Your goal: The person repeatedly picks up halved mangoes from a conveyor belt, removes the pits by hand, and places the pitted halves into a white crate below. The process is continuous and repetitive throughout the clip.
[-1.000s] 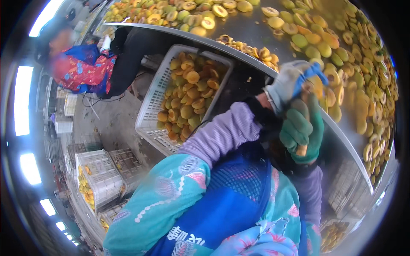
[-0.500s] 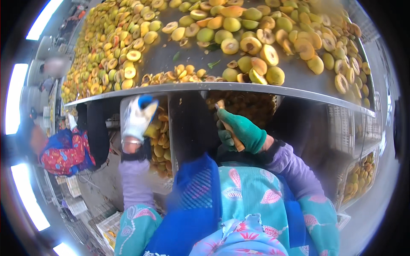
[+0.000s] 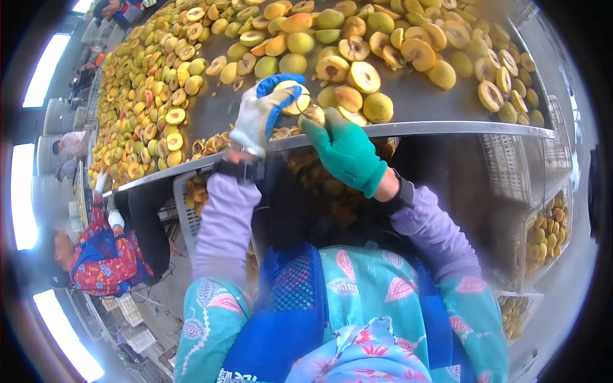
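My left hand (image 3: 254,121), in a white and blue glove, is closed around a yellow peach half (image 3: 295,99) just over the table's near edge. My right hand (image 3: 348,153) wears a green knitted glove and grips a wooden-handled pitting tool (image 3: 313,115). A thin, curved metal loop at the tool's tip meets the peach half. Most of the handle is hidden by my fingers. Cut peach halves (image 3: 364,78) lie on the metal table close beyond both hands.
The table's raised metal rim (image 3: 434,129) runs across in front of me. Below it at the left stands a pale plastic crate (image 3: 186,207) with fruit. More crates (image 3: 546,239) are stacked at the right. At the far left a co-worker (image 3: 105,258) sits at the table.
My left hand has risen from above the crate to the table's edge and now holds a peach half. The right hand has moved up and left, bringing the tool against the peach.
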A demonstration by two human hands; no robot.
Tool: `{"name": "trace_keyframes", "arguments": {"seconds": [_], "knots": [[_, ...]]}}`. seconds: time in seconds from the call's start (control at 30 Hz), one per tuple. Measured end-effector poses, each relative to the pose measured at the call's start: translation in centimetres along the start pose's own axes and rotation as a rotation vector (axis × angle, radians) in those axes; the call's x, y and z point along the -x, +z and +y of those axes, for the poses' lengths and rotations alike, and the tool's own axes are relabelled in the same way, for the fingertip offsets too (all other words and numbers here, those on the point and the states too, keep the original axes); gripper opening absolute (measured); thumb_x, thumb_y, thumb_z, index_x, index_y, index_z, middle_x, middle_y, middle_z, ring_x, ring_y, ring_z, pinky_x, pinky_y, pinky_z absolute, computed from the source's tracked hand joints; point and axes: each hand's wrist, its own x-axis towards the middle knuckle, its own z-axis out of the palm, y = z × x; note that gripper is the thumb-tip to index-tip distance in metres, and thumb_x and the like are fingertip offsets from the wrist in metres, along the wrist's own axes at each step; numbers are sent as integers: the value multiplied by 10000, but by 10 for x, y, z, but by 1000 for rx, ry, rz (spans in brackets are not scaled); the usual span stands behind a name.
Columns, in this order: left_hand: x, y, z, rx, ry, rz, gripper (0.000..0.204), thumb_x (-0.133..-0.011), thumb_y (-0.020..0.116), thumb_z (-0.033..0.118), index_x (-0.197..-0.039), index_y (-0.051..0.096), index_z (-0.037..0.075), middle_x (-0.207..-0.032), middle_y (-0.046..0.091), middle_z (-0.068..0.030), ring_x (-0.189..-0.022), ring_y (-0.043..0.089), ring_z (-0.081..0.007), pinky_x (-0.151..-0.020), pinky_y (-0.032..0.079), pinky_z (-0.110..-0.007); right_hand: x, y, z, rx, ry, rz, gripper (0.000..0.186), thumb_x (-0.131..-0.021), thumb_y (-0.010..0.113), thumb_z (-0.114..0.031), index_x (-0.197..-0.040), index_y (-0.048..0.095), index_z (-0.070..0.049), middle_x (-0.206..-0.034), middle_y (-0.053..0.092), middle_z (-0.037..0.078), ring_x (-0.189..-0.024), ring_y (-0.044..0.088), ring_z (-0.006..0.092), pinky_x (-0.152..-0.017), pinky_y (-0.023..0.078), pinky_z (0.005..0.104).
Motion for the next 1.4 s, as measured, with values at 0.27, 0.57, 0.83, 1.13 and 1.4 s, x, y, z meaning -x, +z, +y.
{"name": "trace_keyframes", "arguments": {"seconds": [0.27, 0.57, 0.83, 1.13, 1.4], "knots": [[39, 20, -3, -85, 408, 191, 308, -999, 549, 261, -1178, 593, 15, -1013, 700, -117, -817, 688, -208, -779, 555, -336, 26, 22, -16, -58, 74, -18, 402, -960, 587, -386, -914, 556, 12, -761, 610, 263, -724, 621, 440, -600, 463, 475], [53, 31, 11, 226, 315, 205, 274, -967, 559, 244, -1126, 599, 25, -953, 712, -73, -808, 690, -202, -752, 556, -330, 26, 21, -18, -125, 51, -66, 419, -972, 561, -399, -999, 580, 18, -812, 639, 257, -767, 638, 424, -646, 471, 480], [32, 22, 8, -83, 488, 192, 337, -982, 517, 268, -900, 709, 4, -784, 697, -63, -674, 643, -141, -631, 512, -293, 31, 20, -17, -306, 97, -151, 433, -1008, 508, -399, -992, 600, 24, -735, 623, 139, -659, 586, 248, -611, 455, 376], [10, 11, 13, -2, 691, -103, 142, -910, 599, 143, -931, 670, 21, -791, 702, -98, -675, 675, -216, -673, 554, -304, 36, 25, -40, -1549, 585, -595, 452, -992, 444, -564, -812, 527, -158, -563, 443, -38, -443, 407, 113, -432, 337, 286], [87, 10, 16, 672, -17, 615, 335, -949, 582, 318, -1102, 615, 21, -917, 686, -110, -798, 659, -185, -688, 535, -273, 49, 27, -41, -1784, 707, -1001, 424, -1004, 432, -544, -855, 543, -164, -550, 407, -78, -425, 400, 77, -412, 329, 263]]}}
